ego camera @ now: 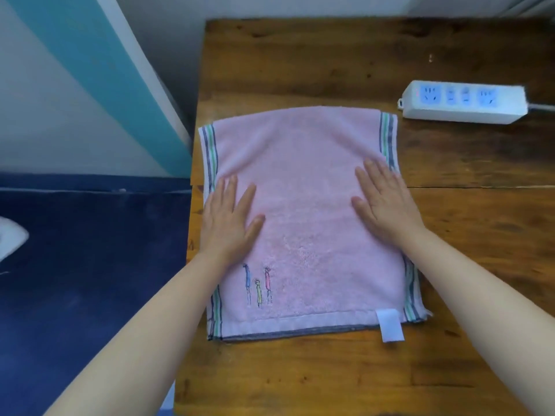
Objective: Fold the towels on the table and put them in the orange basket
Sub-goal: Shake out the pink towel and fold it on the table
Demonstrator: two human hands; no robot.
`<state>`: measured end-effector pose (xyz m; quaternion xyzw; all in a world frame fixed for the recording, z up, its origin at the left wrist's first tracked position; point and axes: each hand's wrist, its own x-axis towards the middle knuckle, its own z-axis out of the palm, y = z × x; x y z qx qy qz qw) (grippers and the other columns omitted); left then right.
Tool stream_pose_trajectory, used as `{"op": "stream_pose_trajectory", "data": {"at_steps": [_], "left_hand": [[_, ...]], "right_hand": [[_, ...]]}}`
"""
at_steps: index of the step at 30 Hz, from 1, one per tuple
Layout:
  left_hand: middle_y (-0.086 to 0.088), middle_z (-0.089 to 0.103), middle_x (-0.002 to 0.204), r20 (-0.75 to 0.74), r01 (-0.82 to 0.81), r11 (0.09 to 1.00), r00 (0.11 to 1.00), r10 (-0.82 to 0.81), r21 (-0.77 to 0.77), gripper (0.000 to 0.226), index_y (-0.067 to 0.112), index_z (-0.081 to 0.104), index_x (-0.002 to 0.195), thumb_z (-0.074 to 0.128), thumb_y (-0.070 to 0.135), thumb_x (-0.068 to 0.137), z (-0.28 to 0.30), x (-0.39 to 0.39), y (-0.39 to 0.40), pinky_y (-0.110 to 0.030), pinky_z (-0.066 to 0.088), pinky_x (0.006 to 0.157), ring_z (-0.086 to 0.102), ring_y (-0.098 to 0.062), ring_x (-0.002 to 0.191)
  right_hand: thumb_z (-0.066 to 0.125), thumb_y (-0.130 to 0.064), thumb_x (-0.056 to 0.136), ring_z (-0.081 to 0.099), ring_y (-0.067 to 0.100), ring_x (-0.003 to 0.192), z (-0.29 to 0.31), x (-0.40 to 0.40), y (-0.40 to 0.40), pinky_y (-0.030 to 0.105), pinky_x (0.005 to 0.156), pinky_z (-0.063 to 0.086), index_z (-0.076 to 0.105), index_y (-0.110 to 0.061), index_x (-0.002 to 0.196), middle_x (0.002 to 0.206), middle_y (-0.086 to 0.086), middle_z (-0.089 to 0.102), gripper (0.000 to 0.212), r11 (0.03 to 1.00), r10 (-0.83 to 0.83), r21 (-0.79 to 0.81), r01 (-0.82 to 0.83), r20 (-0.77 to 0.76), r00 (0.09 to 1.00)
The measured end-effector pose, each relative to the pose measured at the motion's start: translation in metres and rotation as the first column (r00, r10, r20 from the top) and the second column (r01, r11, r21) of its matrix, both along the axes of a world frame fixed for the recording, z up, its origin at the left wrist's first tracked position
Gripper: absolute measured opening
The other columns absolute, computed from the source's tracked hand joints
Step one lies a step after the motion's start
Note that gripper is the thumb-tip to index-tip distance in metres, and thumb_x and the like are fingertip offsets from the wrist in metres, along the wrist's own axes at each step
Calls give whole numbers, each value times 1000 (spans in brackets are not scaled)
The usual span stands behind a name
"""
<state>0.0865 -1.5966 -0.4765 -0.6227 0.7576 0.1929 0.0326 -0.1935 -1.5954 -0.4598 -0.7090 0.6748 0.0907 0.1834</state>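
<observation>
A pink towel (303, 181) lies flat on the wooden table (330, 376), folded double, with grey and green stripes down both side edges and a white label at its near right corner. Small coloured figures are stitched near its front left. My left hand (229, 219) presses flat on the towel's left part, fingers straight. On the right part my right hand (386, 202) lies flat as well, fingers spread. No orange basket shows in the head view.
A white power strip (462, 102) with blue sockets lies at the table's back right, its cable running off to the right. Left of the table are a dark blue floor (90, 280) and a teal and white wall panel (99, 70).
</observation>
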Motion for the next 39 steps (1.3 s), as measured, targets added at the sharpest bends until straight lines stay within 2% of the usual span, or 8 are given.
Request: {"op": "stream_pose_trajectory", "data": {"at_steps": [6, 12, 19, 22, 26, 32, 35, 39], "left_hand": [[-17, 46, 134, -128, -127, 977, 986, 105, -172, 56, 4, 51, 123, 25, 39, 87, 29, -11, -37, -40, 31, 96, 42, -33, 123], [-17, 48, 126, 41, -243, 935, 964, 262, -257, 30, 3, 50, 118, 37, 13, 93, 33, -16, -127, -41, 29, 98, 41, -31, 118], [-17, 61, 92, 87, -143, 967, 983, 164, -213, 22, 8, 48, 93, 33, 23, 98, 22, -1, -159, -38, 43, 65, 54, -30, 74], [-17, 60, 101, 152, -84, 978, 982, 115, -193, 38, 6, 55, 99, 31, 35, 97, 19, 5, -172, -37, 40, 71, 53, -33, 91], [-19, 49, 121, 223, -192, 956, 944, 241, -220, 38, 5, 52, 113, 42, 36, 94, 23, -4, -173, -43, 35, 91, 41, -36, 111], [-31, 55, 120, -151, -4, 922, 987, -59, -387, 30, -12, 58, 111, 52, -6, 83, 23, -43, -141, -48, 37, 100, 49, -46, 117], [-14, 27, 150, -113, 72, 986, 990, -89, -150, 44, 7, 36, 139, 39, 19, 96, 9, -59, -133, -38, 13, 114, 19, -29, 142], [-1, 12, 156, -24, -68, 991, 998, 65, -112, 52, 27, 20, 145, 30, 41, 96, -6, -41, -140, -39, -1, 114, 2, -24, 144]], "right_hand": [[39, -23, 94, 44, 31, 124, 24, -19, -28, 38, 102, 35, 51, -2, 123, 130, 14, 51, 38, 936, -213, -237, 261, 208, 954], [45, -5, 89, 43, 36, 119, 36, -8, -109, 45, 97, 40, 50, 0, 122, 129, 21, 48, 33, 933, -223, -279, 226, 43, 974], [41, 1, 88, 40, 27, 74, 35, -13, -141, 35, 64, 35, 60, 4, 89, 85, 17, 48, 19, 926, -206, -330, 182, -40, 978], [43, -3, 89, 47, 30, 86, 29, -9, -148, 39, 76, 41, 57, 0, 100, 98, 20, 53, 18, 965, -139, -248, 91, -183, 973], [39, 5, 87, 42, 39, 109, 19, -5, -149, 42, 93, 35, 45, 2, 117, 121, 25, 46, 30, 923, -244, -326, 204, -89, 966], [42, 5, 83, 22, 43, 136, 17, 54, -128, 52, 112, 7, 41, 6, 131, 144, 27, 30, 48, 927, 116, -374, -32, 204, 972], [32, -28, 96, 2, 23, 144, 0, 76, -127, 38, 113, -7, 17, -13, 145, 156, 7, 7, 53, 969, 209, -157, -188, 133, 969], [26, -39, 96, 0, 18, 144, -13, 61, -134, 33, 112, -6, 12, -21, 145, 156, -1, 6, 55, 984, 107, -151, -91, 102, 989]]}}
